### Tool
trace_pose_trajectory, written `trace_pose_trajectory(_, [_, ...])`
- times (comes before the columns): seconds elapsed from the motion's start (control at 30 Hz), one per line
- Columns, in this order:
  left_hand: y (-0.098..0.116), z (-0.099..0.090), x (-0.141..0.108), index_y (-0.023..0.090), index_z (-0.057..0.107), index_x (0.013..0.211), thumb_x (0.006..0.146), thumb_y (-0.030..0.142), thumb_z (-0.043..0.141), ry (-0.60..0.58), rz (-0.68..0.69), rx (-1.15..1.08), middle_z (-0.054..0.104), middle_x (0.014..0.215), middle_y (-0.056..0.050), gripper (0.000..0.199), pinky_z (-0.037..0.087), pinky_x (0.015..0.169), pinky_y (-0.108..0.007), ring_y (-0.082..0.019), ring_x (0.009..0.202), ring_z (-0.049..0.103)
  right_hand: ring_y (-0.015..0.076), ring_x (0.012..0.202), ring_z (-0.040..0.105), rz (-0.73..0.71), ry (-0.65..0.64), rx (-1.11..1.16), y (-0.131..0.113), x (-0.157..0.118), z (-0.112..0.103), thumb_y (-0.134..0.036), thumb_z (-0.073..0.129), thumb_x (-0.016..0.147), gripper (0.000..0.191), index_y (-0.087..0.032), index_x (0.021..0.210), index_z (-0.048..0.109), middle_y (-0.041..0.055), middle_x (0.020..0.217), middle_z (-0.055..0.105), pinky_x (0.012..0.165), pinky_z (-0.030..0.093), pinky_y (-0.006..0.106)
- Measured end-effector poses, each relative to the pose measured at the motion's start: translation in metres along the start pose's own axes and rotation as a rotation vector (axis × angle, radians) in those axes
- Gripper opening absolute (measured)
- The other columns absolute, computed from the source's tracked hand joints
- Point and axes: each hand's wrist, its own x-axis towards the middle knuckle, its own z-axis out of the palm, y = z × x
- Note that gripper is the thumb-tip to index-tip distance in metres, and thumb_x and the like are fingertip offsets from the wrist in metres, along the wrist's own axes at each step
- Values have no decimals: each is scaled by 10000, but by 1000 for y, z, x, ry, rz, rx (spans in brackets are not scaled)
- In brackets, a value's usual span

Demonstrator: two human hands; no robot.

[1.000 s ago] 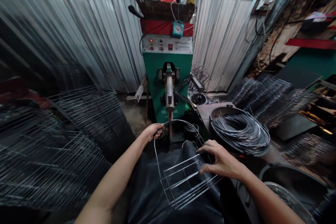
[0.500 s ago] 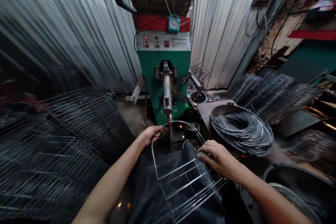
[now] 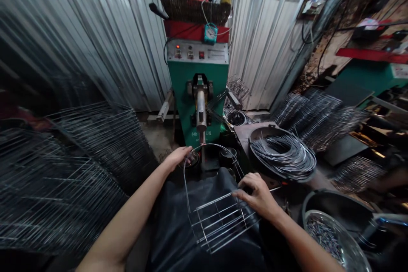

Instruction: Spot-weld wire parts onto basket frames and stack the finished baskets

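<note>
A wire rack [image 3: 219,216] with a grid base and a tall curved hoop is held tilted over my dark apron. The top of its hoop touches or nearly touches the lower tip of the machine's metal rod [image 3: 201,114]. My left hand [image 3: 178,158] is at the hoop's upper left, its bent fingers closed at the wire, over a small round dish [image 3: 190,160]; the fingertips are partly hidden. With thumb and fingers, my right hand [image 3: 255,193] grips the rack's right side, where the grid meets the hoop.
The green machine [image 3: 181,78] stands ahead against the corrugated metal wall. Stacked wire grids [image 3: 57,191] fill the left. On the right are a pan of coiled wire [image 3: 283,155], stacks of wire pieces [image 3: 321,114], and a bowl of small metal pieces [image 3: 325,238] in a dark tub.
The rack's grid end has swung up and tilted differently, and my right hand has shifted along it. My left hand has moved slightly, over the small dish. The view has turned a little right.
</note>
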Motion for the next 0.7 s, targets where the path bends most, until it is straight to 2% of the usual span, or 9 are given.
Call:
trace_pose_trajectory(0.07, [-4,-6,-45,168,596,756,712,395,627,79,145,77,597,597,3,234,343,430,-186,-103,492,499,165,667,531,53,110,20,4,-16,2,-549,545,795,392,-190,641,582,24,650,600,670,354,313])
trace_pose_trajectory(0.13, [-22,-14,-98,177,616,667,720,466,595,1,259,153,590,560,-13,295,397,469,-218,-122,494,507,177,683,529,121,229,55,8,-29,4,-544,549,793,381,-195,644,585,28,653,598,687,360,324])
trace_pose_trajectory(0.2, [-55,-18,-145,178,619,577,703,537,573,-197,113,150,553,473,-34,383,394,407,-267,-142,397,472,179,684,523,203,327,121,9,-41,11,-540,550,790,376,-196,640,582,28,656,592,693,369,327])
trace_pose_trajectory(0.27, [-91,-15,-174,188,644,615,685,559,577,-186,44,33,569,475,-55,383,431,417,-308,-185,416,521,178,687,520,274,392,216,6,-51,27,-540,548,786,378,-194,638,580,25,660,584,687,379,319])
trace_pose_trajectory(0.33, [-118,-7,-181,203,668,721,628,537,648,-21,66,-106,642,615,-85,347,500,526,-357,-244,596,614,175,692,522,313,417,316,1,-60,51,-540,539,788,380,-189,650,583,23,669,580,676,388,307])
trace_pose_trajectory(0.4, [-130,5,-175,222,661,826,618,569,640,127,104,-276,678,793,-101,405,528,641,-407,-284,801,634,165,681,523,314,385,399,-5,-65,80,-531,532,796,376,-187,654,582,16,669,579,666,395,294])
trace_pose_trajectory(0.53, [-120,24,-157,258,590,765,683,496,622,358,150,-443,659,797,3,254,538,754,-411,-220,868,620,154,734,544,196,213,393,-1,-60,121,-468,599,781,300,-200,646,586,-1,682,599,758,406,297])
trace_pose_trajectory(0.63, [-114,33,-150,231,537,707,668,350,681,450,188,-376,602,675,51,192,537,784,-338,-146,747,619,184,913,544,121,158,191,24,-59,112,-424,674,734,215,-213,730,631,28,868,643,879,365,336])
trace_pose_trajectory(0.7, [-120,38,-149,226,514,725,667,351,678,444,219,-296,594,663,53,214,539,746,-308,-133,692,620,207,965,540,221,200,27,51,-75,85,-393,651,759,196,-205,812,639,69,972,636,876,372,352])
